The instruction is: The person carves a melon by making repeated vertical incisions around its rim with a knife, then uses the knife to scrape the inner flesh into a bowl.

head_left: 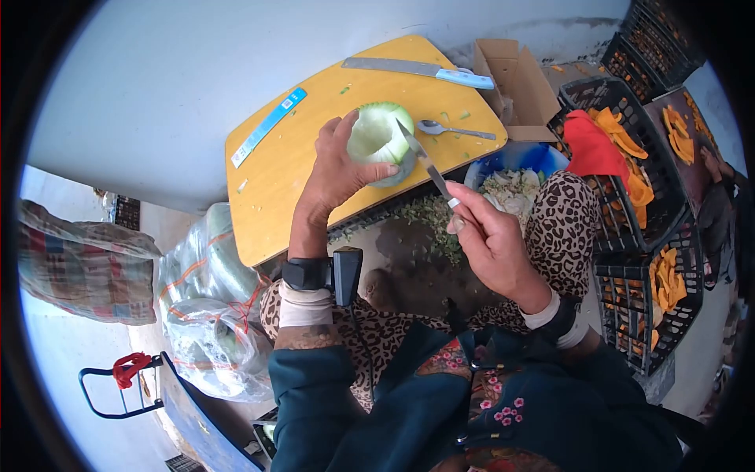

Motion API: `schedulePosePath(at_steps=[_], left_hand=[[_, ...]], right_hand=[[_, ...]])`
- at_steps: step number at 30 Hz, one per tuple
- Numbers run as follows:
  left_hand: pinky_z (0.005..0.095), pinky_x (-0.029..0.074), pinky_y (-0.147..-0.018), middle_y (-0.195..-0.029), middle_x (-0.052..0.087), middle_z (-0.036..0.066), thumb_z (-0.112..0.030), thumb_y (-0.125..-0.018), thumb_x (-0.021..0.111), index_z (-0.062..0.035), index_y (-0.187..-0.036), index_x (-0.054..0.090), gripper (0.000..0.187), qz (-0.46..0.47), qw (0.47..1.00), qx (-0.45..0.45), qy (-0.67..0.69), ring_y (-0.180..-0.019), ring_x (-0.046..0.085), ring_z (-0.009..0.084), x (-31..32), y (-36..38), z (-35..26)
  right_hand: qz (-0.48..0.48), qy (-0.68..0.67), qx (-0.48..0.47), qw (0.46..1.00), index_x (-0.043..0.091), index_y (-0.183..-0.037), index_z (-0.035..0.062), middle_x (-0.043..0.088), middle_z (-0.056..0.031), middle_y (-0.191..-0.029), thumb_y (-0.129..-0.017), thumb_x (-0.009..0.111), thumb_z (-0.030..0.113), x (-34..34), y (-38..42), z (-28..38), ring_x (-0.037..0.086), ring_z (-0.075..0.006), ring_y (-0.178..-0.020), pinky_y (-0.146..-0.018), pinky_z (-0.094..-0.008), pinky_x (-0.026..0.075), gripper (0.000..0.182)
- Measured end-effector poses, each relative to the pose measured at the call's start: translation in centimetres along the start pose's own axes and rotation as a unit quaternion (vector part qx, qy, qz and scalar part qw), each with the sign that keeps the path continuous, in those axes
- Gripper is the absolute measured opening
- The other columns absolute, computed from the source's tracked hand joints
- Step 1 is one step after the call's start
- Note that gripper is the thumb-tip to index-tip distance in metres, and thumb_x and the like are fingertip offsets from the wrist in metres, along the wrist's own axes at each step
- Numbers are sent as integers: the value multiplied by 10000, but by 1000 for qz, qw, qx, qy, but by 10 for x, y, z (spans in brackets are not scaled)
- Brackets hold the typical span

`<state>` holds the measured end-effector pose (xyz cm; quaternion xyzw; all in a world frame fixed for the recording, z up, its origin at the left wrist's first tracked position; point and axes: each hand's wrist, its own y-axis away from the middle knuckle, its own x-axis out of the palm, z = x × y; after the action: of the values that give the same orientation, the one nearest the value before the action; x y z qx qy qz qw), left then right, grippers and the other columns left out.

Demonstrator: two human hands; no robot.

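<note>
My left hand (344, 161) is wrapped round a hollowed pale-green melon (370, 138) near the front edge of the yellow table (291, 189). The melon's open side faces me, and its rim looks notched along the top. In my right hand (494, 240) is a small knife (429, 167), its blade tip touching or very close to the melon's right rim. Just right of the melon lies a metal spoon (456, 130). Farther back on the table rests a long knife with a light-blue handle (421, 69). A blue-and-white strip-shaped packet (269, 127) lies at the left.
A blue-and-white basin (543, 157) of scraps stands beside my right knee. Black crates (621, 102) with orange slices and a red cloth (586, 145) are on the right, near an open cardboard box (515, 82). Plastic-wrapped bundles (208, 307) and a folding trolley (161, 381) sit left.
</note>
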<state>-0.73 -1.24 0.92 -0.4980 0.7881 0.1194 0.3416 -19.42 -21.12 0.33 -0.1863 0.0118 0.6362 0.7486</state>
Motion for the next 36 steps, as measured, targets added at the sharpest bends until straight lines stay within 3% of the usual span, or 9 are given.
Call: schedulePosePath(at_steps=[5,8,17,26,32,36], left_hand=[[406,356,-1124,-1445,352,201,-387,-590,913,35,-1451,370,1102,19,999,26,9,-1364,368,354,-3,1,3],[459,323,-1143,-1485,267,269,-471,-564,915,-15,-1475,354,1163,32,998,21,40,-1404,277,422,-2,0,10],[458,314,-1148,-1490,256,266,-471,-568,905,-24,-1480,352,1156,37,999,16,29,-1409,264,427,-4,2,7],[485,292,-1154,-1518,201,326,-483,-552,911,-80,-1492,363,1161,36,999,-4,1,-1438,209,461,-4,6,5],[477,311,-1146,-1512,212,328,-477,-549,911,-65,-1481,374,1153,31,999,18,-3,-1422,249,460,-1,6,10],[440,359,-1121,-1471,296,260,-437,-584,910,-15,-1468,375,1116,5,999,18,-50,-1374,352,403,4,9,4]], right_hand=[[21,12,-11,1000,536,-1324,-7,686,-219,-1013,-901,532,-26,9,-2,-5,706,-286,-931,-805,-351,547,423],[36,9,10,999,538,-1321,-3,682,-224,-1009,-896,522,-31,10,-1,-4,702,-303,-933,-803,-351,546,426],[32,54,-3,998,539,-1307,-9,672,-240,-1019,-895,526,-19,12,-1,3,686,-356,-944,-809,-384,543,413],[46,71,0,996,532,-1301,-23,665,-262,-1044,-892,516,-29,11,0,15,674,-373,-985,-834,-411,539,410],[57,73,14,996,516,-1298,-43,650,-280,-1059,-886,507,-40,10,0,28,644,-425,-999,-833,-429,530,412],[63,95,-23,993,499,-1291,-77,628,-301,-1066,-866,498,-61,9,2,31,621,-456,-982,-834,-445,518,426]])
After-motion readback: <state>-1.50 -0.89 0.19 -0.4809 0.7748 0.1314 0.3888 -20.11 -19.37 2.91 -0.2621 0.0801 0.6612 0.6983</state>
